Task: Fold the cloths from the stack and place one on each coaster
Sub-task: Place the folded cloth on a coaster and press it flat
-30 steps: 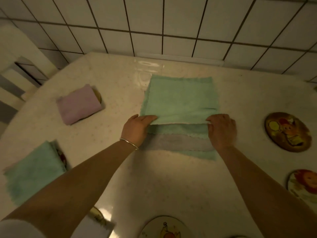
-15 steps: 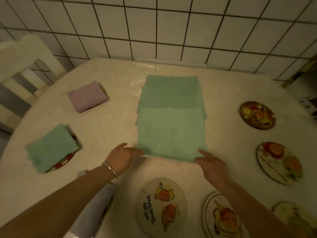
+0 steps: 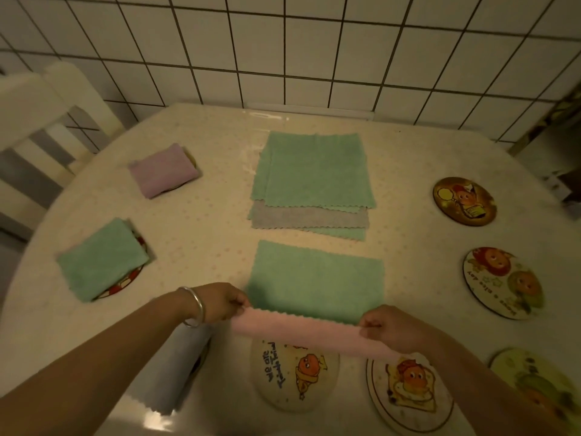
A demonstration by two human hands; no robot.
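Both grips, left hand (image 3: 220, 302) and right hand (image 3: 388, 328), pinch the green cloth (image 3: 316, 280), long axis crosswise, below the stack (image 3: 311, 180) on the counter (image 3: 408, 158).

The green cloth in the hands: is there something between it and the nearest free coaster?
Nothing visible stands in the way. Both the left hand and the right hand pinch the near edge of the green cloth, whose pink underside shows. The free coaster lies just below that lifted edge, bare, with no object between them.
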